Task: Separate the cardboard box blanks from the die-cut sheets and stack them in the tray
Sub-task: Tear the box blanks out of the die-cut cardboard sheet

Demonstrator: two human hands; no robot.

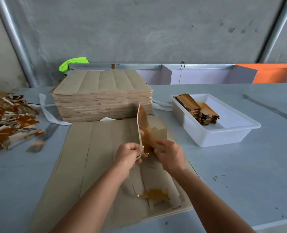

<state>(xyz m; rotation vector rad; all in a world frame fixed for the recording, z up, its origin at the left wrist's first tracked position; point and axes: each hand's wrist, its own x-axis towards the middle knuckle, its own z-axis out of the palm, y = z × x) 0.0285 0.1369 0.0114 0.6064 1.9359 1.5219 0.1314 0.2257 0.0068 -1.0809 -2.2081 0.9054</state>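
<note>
The cardboard blank (145, 132) stood almost upright above the die-cut sheet (95, 165), its long axis running up and away from the person. The left hand (128, 154) pinched a thin waste strip (138, 125) at its edge, and the right hand (168, 154) gripped the lower end of the blank. From the left, a scrap pile (8, 118), a tall sheet stack (102, 96) and a white tray (223, 128) with stacked blanks (198, 108) lay on the grey table (240, 174). A grey wall (139, 27) stood behind.
</note>
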